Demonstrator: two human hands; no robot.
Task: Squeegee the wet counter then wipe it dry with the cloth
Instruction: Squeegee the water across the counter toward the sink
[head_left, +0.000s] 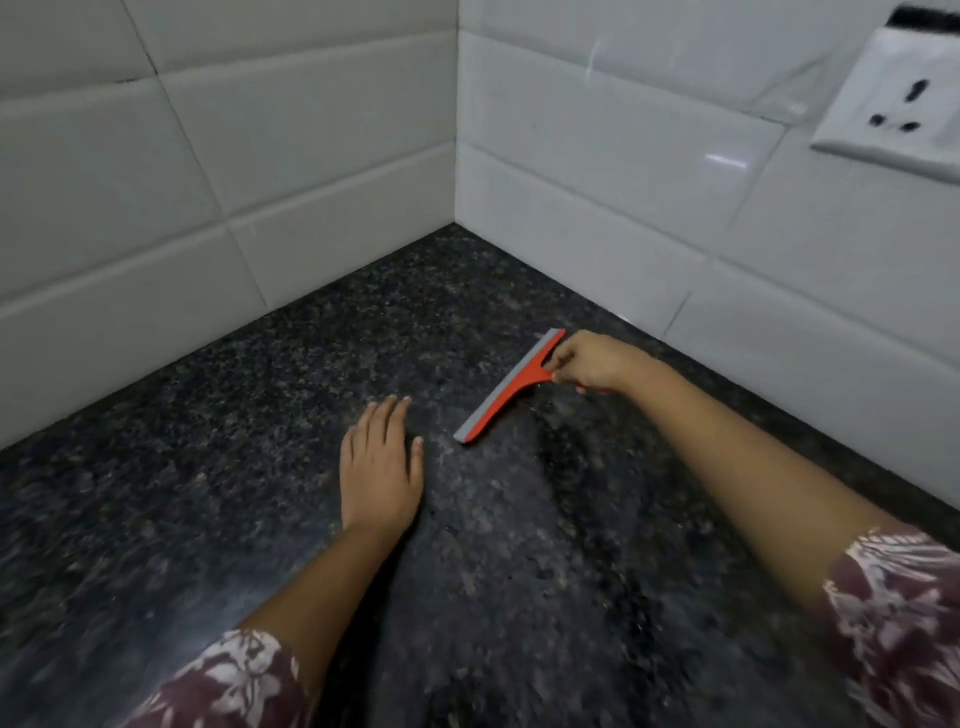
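**One squeegee, two hands, one corner of counter**

Head view. One squeegee (511, 387), with a red plastic T-shaped frame and a straight grey rubber blade, lies with its blade edge on the counter (218, 493), near the corner where two walls (260, 171) meet. The right hand (589, 362) has its fingers clenched around the red handle. The left hand (380, 465) lies flat, palm down, fingers released and held together, just beside the blade's near end without touching it. The counter is dark speckled stone, glossy in patches. Both walls carry white, glossy rectangular tiles. One white socket plate (896, 98) sits on the right wall. Two patterned maroon-and-white sleeves (893, 613) show at the lower edge.
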